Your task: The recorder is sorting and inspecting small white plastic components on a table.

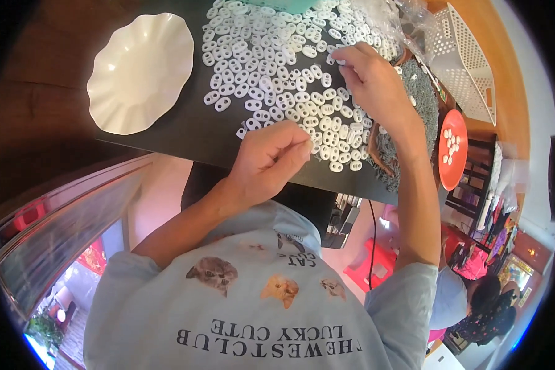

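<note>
A thick spread of small white oval pieces, each with two holes [246,61], covers much of the dark tabletop [166,139]. My right hand [376,77] reaches over the far right part of the spread, its thumb and index finger pinched on one white oval piece [340,61]. Closer to the table's near edge, my left hand [268,160] is closed beside the front of the spread, fingers curled in and thumb against them. Whatever lies inside that hand, if anything, is hidden.
A white wavy-rimmed dish [182,61] stands at the left. To the right lie a grey shaggy cloth [422,117] and a red plate [444,176] with several white pieces. Behind are a white perforated basket [475,68] and clear plastic bags. A person [484,308] is at the lower right.
</note>
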A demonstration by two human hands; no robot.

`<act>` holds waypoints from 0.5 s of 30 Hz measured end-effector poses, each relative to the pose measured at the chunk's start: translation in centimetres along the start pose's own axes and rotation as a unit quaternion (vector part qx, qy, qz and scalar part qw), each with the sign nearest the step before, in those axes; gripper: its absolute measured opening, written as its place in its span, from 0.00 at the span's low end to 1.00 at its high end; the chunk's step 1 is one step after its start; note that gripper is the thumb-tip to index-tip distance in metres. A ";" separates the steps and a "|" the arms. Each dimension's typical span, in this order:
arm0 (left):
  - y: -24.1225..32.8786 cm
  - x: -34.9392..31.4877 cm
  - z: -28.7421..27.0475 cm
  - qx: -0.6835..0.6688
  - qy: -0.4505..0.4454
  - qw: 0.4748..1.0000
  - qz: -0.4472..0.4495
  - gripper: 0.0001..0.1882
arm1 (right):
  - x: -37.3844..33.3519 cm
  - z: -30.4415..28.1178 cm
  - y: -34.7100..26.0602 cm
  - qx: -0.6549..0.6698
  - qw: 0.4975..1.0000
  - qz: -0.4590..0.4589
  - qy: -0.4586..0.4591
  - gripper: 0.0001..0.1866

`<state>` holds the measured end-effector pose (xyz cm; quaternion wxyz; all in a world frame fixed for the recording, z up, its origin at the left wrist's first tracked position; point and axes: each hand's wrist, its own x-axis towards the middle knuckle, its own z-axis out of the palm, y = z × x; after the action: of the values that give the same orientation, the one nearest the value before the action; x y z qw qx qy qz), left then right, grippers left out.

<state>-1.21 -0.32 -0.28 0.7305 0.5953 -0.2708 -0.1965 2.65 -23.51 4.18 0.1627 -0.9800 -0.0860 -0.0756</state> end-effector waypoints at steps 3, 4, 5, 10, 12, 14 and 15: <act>-0.1 0.0 0.0 -0.017 0.012 1.000 -0.021 0.05 | -0.1 0.6 0.1 -0.020 1.000 -0.021 0.006 0.09; -0.2 -0.1 -0.1 -0.003 -0.007 1.000 -0.017 0.06 | -0.4 0.5 0.1 -0.029 0.999 -0.017 0.005 0.09; -0.3 -0.1 -0.2 0.012 -0.025 1.000 -0.012 0.08 | -0.6 0.4 0.2 -0.038 0.999 -0.015 0.003 0.09; -0.4 0.0 0.2 0.001 0.009 1.000 0.001 0.05 | -1.4 -0.1 0.1 0.032 0.999 0.010 -0.004 0.07; -0.4 -0.1 0.2 -0.004 0.010 1.000 -0.007 0.05 | -1.3 0.2 -0.7 0.052 0.998 0.037 -0.017 0.09; -0.5 0.0 0.1 0.007 0.009 1.000 0.007 0.05 | -1.2 0.8 -1.0 0.044 0.998 0.042 -0.023 0.10; -0.6 0.0 0.1 0.007 0.009 1.000 0.007 0.05 | -1.1 1.0 -1.0 0.036 0.998 0.046 -0.027 0.11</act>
<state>-1.22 -0.49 -0.87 0.7301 0.6003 -0.2698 -0.1840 1.52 -22.36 3.36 0.1991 -0.9781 -0.0480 -0.0379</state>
